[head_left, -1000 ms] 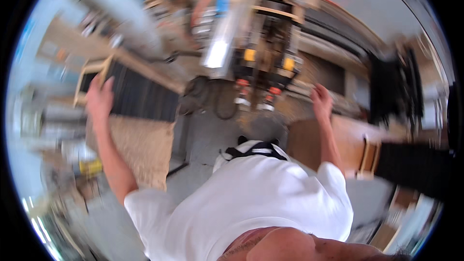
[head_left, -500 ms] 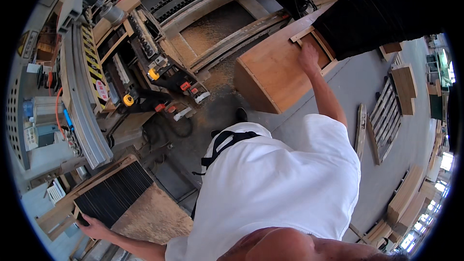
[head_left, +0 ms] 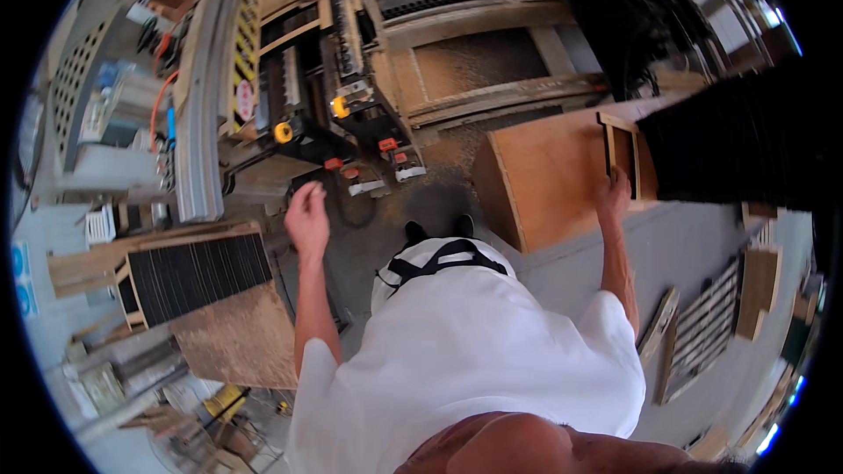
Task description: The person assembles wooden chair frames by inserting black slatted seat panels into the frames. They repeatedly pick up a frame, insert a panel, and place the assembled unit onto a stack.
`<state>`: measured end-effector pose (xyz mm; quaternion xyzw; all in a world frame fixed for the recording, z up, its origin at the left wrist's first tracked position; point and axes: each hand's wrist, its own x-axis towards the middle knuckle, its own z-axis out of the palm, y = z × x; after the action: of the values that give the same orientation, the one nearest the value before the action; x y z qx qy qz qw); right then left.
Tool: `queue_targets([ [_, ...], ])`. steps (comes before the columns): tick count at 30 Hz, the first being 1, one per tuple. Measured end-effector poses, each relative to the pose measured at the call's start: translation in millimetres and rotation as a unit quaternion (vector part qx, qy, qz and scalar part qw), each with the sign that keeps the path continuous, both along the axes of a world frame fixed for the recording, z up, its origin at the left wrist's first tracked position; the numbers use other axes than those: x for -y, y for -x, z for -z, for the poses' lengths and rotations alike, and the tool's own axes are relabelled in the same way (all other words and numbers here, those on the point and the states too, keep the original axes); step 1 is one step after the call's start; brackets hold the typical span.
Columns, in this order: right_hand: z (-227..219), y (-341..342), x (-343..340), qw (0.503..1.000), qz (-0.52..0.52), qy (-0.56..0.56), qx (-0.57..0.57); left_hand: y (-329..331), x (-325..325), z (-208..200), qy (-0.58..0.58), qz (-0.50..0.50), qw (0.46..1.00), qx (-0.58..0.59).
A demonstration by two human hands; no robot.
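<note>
Wooden frame [head_left: 608,145] is lying just beyond the right hand [head_left: 614,197], on top of an orange-brown wooden box [head_left: 544,167], with its near end meeting the fingers. The right hand is reaching out with bent fingers against that end; whether they are closing around the rail or only touching it, I cannot tell. The box top is supporting the frame from below, so the hand probably isn't bearing all its weight. Immediately to the right of the frame and the hand, a long black stack [head_left: 711,145] is extending outward, seemingly lined up with the frame so that its end is facing the person.

The left hand [head_left: 307,211] is hovering well apart from the frame, its fingers bending loosely and staying narrow; nothing is showing in it, though I cannot tell whether the fingertips are meeting. Ahead and slightly to its right, the machine's red-and-white clamp ends [head_left: 358,180] are pointing toward the person, perhaps for easy access from where the person is standing. To its left, a row of black slats [head_left: 202,272] is resting beside a rough particle board [head_left: 237,347], a pale end frame [head_left: 126,298] standing at the far end, apparently keeping the row together.
</note>
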<state>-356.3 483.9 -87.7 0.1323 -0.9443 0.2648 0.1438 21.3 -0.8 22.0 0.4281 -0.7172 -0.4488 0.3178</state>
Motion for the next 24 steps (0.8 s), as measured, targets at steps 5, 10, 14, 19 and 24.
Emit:
queue_targets([
  [5,-64.5,-12.9,54.1,0.977,-0.016,0.175,0.123,63.3,54.8,17.0,-0.078,0.013,0.994,-0.076],
  [10,-100.0,-25.5,98.1,0.964,-0.078,0.233,0.097,128.4,135.3,20.0,-0.226,-0.039,0.96,-0.158],
  [14,-146.1,-48.2,146.6,0.965,-0.123,0.228,0.025,167.2,200.0,29.2,-0.319,-0.027,0.919,-0.229],
  [19,-170.3,-50.9,214.8,0.947,-0.182,0.225,0.139,212.0,263.6,40.4,-0.388,-0.003,0.879,-0.279],
  [24,-152.7,-44.6,286.1,0.917,-0.249,0.233,0.207,238.0,311.5,55.0,-0.434,-0.036,0.818,-0.377],
])
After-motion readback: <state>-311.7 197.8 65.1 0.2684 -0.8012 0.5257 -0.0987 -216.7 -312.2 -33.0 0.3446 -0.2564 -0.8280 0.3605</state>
